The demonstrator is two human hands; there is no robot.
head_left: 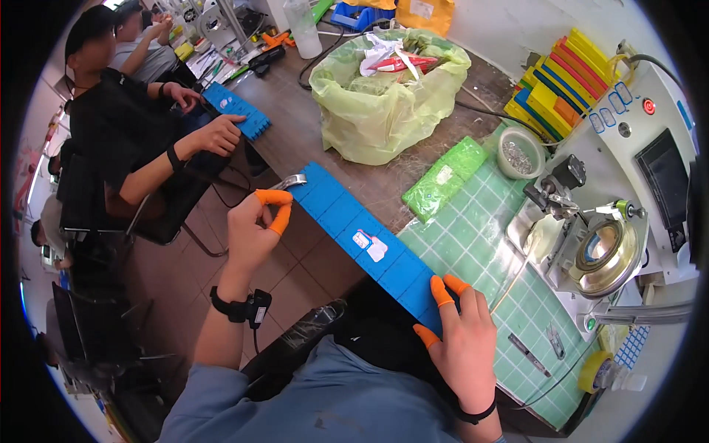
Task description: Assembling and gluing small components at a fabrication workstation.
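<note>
A long blue segmented strip (343, 221) lies slantwise along the table's edge, with white labels near its middle. My right hand (465, 340), wearing orange finger cots, grips its near end, thumb on one side and fingers on the other. At the far end, my left hand (255, 229) is closed in a pinch, also with orange finger cots. From it a small curved silver metal tool (294, 180) reaches to the strip's corner; its exact kind cannot be made out.
A bag-lined bin (384, 111) holds scraps. Beside it lie a green wrapped pack (445, 179) and a bowl of metal bits (520, 153). On the green mat (473, 229) are a cutter knife (529, 354) and a machine (602, 255). A co-worker (140, 140) sits left with another blue strip.
</note>
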